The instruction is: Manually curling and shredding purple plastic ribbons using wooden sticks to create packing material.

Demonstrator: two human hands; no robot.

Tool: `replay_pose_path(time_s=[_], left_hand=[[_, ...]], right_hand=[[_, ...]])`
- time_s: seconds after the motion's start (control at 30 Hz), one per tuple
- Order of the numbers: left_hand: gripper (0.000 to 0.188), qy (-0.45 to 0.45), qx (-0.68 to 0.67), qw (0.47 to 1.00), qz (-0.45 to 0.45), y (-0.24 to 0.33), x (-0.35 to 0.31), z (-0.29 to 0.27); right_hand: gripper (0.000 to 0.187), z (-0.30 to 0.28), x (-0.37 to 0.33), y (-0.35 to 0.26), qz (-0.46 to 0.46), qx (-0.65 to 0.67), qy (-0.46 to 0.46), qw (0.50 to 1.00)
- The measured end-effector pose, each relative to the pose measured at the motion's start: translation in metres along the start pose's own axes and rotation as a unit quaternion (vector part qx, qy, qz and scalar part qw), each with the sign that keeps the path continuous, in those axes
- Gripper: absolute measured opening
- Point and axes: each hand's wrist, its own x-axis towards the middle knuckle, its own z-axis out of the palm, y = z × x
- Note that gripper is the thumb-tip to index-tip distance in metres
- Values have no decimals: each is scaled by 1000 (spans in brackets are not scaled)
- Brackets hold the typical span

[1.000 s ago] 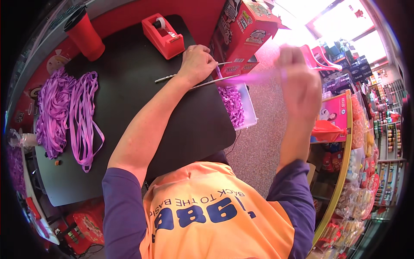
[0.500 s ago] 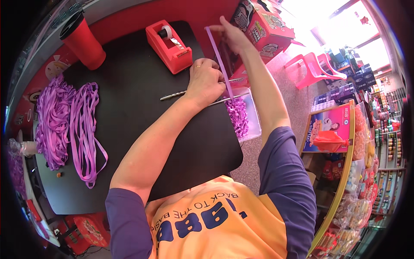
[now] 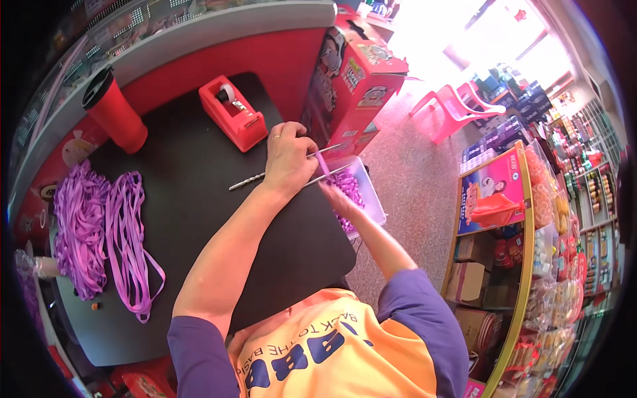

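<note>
At the right edge of the worktop (image 3: 292, 259), purple ribbon (image 3: 322, 163) spans two metal rods (image 3: 247, 182). My left fingers (image 3: 305, 142) curl over the farther one; whether my right fingers (image 3: 330, 192) pinch ribbon, I cannot tell. Judged light, limp, slightly slick: best pinched flat, close to the rods.

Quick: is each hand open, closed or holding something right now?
Left hand: closed, holding a thin metal rod.
Right hand: near the purple strip; grip can't be told.
</note>
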Motion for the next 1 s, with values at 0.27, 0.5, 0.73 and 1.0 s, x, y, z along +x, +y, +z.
replay_pose_path(time_s=[0.27, 0.5, 0.73, 1.0], left_hand=[[13, -20, -5, 1000, -10, -3, 5, 6], [14, -22, 10, 1000, -5, -7, 9, 6], [15, -34, 10, 999, -14, -5, 5, 6], [16, -39, 11, 999, -21, -4, 4, 2]], right_hand=[[37, -53, -86, -116, 256, 338, 111, 899], [33, -100, -74, -162, 121, 282, 153, 939], [33, -115, -67, -168, 121, 267, 149, 944], [40, -133, -61, -180, 72, 256, 181, 947]])
